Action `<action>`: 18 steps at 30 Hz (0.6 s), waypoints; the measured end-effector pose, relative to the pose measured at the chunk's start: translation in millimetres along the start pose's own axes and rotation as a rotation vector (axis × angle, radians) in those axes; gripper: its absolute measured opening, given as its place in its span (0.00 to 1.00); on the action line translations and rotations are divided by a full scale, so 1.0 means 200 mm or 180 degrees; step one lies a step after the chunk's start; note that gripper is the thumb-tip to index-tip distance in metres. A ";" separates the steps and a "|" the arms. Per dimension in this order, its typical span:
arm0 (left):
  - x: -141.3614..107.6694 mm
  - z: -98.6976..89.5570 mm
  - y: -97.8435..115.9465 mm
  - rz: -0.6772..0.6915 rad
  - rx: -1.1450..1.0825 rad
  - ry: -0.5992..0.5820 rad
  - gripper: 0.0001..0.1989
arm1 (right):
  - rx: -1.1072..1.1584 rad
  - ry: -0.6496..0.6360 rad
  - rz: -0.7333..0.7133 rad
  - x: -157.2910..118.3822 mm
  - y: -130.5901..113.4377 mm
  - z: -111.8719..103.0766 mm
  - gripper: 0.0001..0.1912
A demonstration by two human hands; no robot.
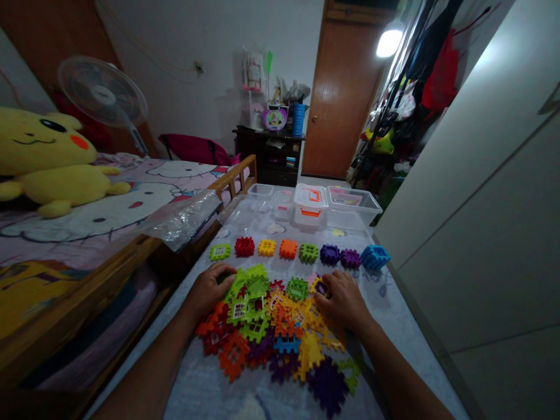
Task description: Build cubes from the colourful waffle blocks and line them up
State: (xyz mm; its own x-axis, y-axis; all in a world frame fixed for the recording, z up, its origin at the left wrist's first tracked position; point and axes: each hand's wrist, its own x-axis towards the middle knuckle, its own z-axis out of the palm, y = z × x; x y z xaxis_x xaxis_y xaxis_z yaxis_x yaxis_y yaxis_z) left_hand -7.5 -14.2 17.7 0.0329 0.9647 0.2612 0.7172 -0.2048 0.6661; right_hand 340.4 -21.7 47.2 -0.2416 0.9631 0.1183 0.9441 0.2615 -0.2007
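A heap of toothed plastic building tiles lies on the cloth-covered surface between my hands. My left hand (213, 287) is at its left side, thumb and fingers curled together at the edge of a light green building tile (237, 284). On the right, the bent fingers of my right hand (343, 296) close on a yellow building tile (318, 285) with purple showing at its middle. Between them lie a green window tile (297, 289), orange tiles (234, 354), a blue tile (287, 344) and a dark purple tile (329, 385). My palms hide parts of the heap's edges.
Behind the heap runs a row of assembled blocks, from light green (220, 252) to blue (375, 256). Clear plastic boxes (350, 216) and an orange-latched lidded box (310, 204) stand farther back. A wooden bed rail (131, 262) is left, a white cabinet (490, 233) right.
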 end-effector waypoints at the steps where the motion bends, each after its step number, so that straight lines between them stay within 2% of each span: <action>1: 0.00 0.00 0.00 0.0007 0.0002 0.0000 0.13 | -0.0006 -0.0025 -0.0022 0.00 0.01 0.00 0.12; 7: 0.00 0.00 -0.01 0.0014 0.0002 -0.0018 0.14 | 0.0002 -0.0039 -0.0167 -0.02 0.03 -0.01 0.19; 12: 0.00 0.00 -0.02 -0.0005 -0.0013 -0.0031 0.13 | 0.0052 0.0104 -0.0186 -0.02 0.01 0.01 0.18; 15: 0.00 0.00 -0.02 0.0010 -0.0002 -0.0029 0.14 | 0.0196 0.0320 -0.0171 0.00 0.09 -0.02 0.18; 18: 0.00 0.00 -0.02 0.0024 0.0009 -0.0029 0.15 | 0.0214 0.0546 0.0137 0.00 0.25 -0.07 0.19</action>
State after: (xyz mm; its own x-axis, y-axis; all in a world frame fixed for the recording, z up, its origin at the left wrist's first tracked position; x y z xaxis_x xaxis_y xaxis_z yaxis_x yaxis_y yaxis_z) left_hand -9.6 -12.8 15.0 0.0446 0.9646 0.2598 0.7188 -0.2116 0.6622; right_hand 390.0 -9.6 50.9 -0.1543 0.9501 0.2710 0.9343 0.2295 -0.2729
